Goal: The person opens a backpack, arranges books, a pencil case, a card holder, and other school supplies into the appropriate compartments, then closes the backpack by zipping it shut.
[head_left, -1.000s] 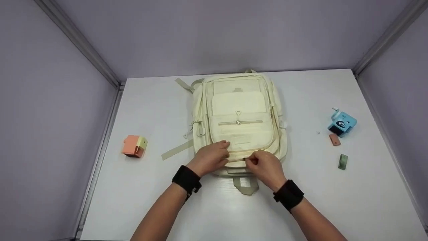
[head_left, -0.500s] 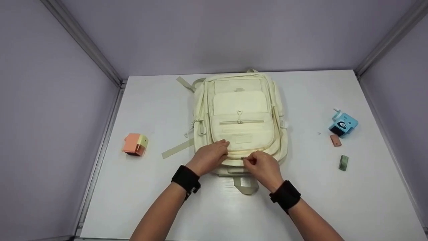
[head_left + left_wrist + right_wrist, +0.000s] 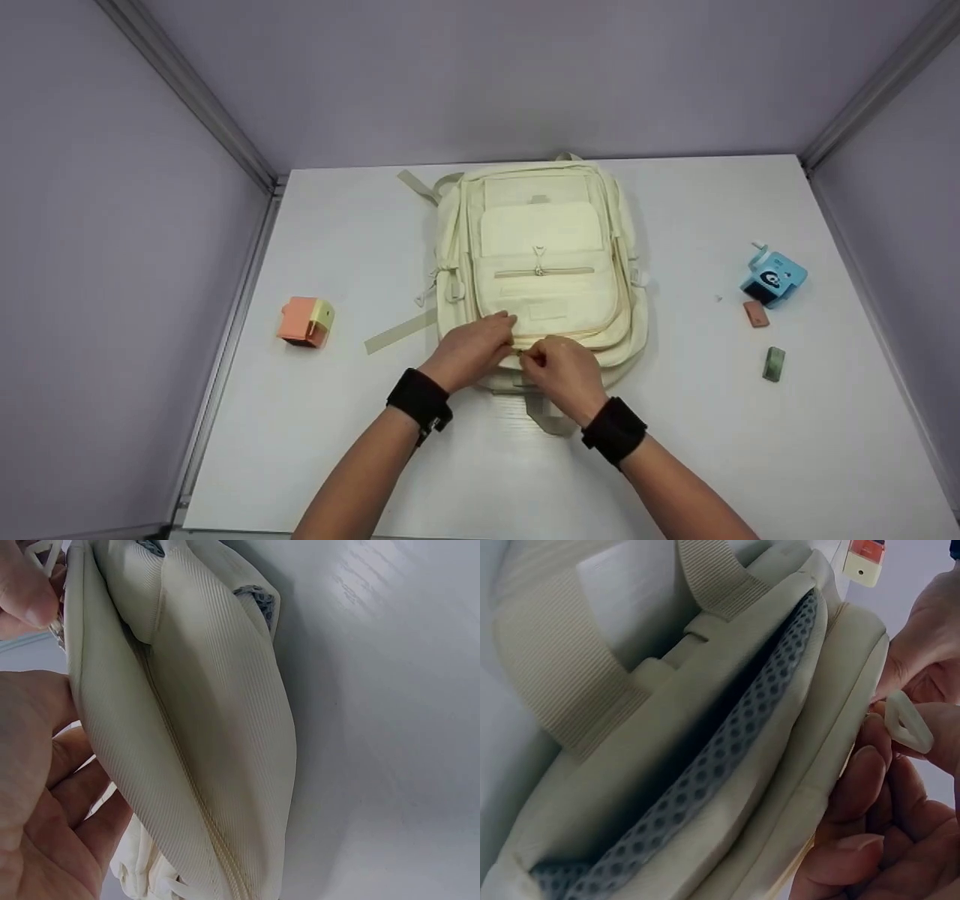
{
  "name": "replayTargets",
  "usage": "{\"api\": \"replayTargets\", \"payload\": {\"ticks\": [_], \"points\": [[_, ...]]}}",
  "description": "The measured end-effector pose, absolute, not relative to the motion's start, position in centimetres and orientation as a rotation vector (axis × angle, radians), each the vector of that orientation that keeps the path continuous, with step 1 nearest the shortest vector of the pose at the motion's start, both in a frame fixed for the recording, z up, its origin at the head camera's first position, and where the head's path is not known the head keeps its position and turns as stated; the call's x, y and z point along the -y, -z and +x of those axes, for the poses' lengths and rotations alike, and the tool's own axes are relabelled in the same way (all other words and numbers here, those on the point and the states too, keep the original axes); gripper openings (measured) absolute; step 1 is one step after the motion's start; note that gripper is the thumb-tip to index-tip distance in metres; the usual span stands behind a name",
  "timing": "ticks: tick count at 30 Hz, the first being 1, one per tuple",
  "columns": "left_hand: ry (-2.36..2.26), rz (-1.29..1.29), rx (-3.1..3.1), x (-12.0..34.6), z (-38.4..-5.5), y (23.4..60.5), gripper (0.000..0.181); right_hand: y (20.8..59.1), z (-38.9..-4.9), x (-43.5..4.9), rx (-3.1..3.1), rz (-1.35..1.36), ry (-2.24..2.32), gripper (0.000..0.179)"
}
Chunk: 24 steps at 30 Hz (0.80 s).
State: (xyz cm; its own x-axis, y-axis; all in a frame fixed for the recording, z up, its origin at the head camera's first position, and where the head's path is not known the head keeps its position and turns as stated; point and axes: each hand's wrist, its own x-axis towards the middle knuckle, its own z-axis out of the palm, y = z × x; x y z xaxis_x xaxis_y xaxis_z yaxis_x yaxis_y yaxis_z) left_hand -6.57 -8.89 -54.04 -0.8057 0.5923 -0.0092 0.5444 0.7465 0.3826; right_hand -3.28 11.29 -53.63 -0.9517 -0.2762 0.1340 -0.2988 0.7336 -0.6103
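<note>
Zipper pull [image 3: 910,739] is pinched by right hand [image 3: 566,377], backpack [image 3: 540,231] seemingly gripped by left hand [image 3: 469,351]; zipping is judged in hand, steady tension needed next.

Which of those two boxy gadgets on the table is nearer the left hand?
The orange and yellow gadget, left of the backpack; the blue gadget is on the backpack's right.

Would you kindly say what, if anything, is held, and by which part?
The right hand pinches the backpack at a triangular zipper pull. The left hand touches it too; whether it grips is unclear.
</note>
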Motion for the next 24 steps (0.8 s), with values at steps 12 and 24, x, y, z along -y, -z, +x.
{"api": "replayTargets", "payload": {"ticks": [12, 24], "points": [[-0.644, 0.968, -2.810, 9.7, -6.2, 54.4, 0.015, 53.7, -3.3, -11.2, 2.904, 0.476, -1.003, 0.013], [-0.485, 1.028, -2.915, 10.9, -6.7, 54.4, 0.013, 53.3, -3.4, -11.4, 2.941, 0.402, -1.087, 0.013]]}}
